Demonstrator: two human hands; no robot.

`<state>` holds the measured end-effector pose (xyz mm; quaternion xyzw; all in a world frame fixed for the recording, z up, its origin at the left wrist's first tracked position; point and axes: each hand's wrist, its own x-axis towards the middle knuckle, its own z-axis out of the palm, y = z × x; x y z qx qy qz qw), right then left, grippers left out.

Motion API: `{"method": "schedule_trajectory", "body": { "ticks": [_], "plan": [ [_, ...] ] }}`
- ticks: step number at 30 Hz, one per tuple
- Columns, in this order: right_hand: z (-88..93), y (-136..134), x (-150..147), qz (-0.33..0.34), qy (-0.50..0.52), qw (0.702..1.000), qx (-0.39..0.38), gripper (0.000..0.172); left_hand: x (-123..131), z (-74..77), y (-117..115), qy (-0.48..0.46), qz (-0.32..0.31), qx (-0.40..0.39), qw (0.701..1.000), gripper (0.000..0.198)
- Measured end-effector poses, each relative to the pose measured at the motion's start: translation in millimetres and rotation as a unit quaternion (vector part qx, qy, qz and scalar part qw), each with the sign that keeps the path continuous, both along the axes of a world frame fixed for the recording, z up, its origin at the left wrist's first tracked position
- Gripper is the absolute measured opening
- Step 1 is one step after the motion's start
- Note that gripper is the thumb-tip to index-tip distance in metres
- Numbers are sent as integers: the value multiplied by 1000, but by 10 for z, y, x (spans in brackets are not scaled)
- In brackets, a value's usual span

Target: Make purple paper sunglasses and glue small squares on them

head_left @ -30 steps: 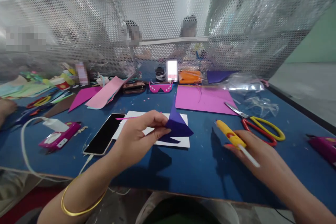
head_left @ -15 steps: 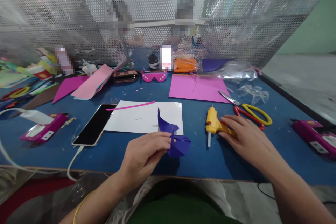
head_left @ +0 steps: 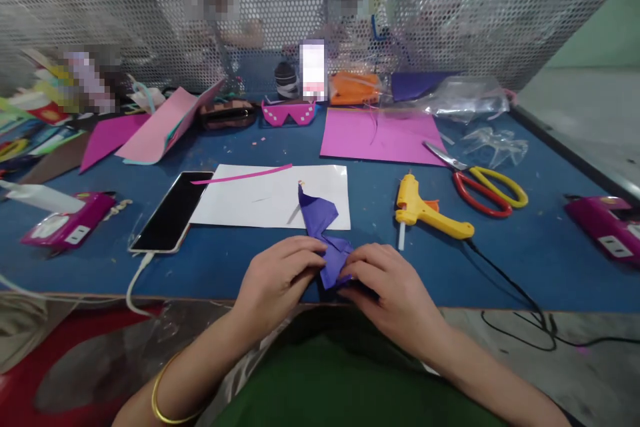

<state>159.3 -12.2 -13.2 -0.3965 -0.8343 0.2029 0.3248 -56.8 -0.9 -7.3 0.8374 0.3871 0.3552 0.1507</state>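
Both of my hands pinch a folded piece of purple paper (head_left: 325,230) at the near edge of the blue table (head_left: 500,267). My left hand (head_left: 280,277) grips its left side with closed fingers. My right hand (head_left: 387,283) grips its right side the same way. One pointed end of the purple paper sticks up over a white sheet (head_left: 260,200). A yellow glue gun (head_left: 425,210) lies on the table just right of my hands, its black cable running off the near edge.
A phone (head_left: 173,210) on a white cable lies left of the white sheet, which bears a pink paper strip (head_left: 240,176). Red-and-yellow scissors (head_left: 480,183), a pink sheet (head_left: 383,135), magenta boxes (head_left: 603,227) and paper scraps lie around. A perforated metal screen (head_left: 475,13) stands behind, with people beyond it.
My right hand laid the glue gun down on the table and came over to the purple paper. My left hand drew the paper back to the near edge.
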Motion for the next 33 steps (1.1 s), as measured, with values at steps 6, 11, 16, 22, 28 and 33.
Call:
{"method": "schedule_trajectory", "body": {
  "ticks": [6,11,16,22,28,33],
  "plan": [
    [11,-12,-15,-7,1,1000,3,9,24,43,-142,15,-2,-20,1000,16],
    [4,9,-44,-3,-15,1000,21,12,87,1,-203,28,43,9,999,10],
    [-13,-11,-22,-10,-25,1000,7,7,124,-4,-202,23,56,20,998,13],
    [-11,-2,-29,-8,-31,999,18,11,122,16,-198,22,51,25,998,13],
    [-31,1,-65,-11,-43,999,27,13,140,26,-196,12,52,5,999,12],
    [110,-9,-26,-19,44,998,45,11,21,92,-166,29,60,13,998,33]
  ]
}}
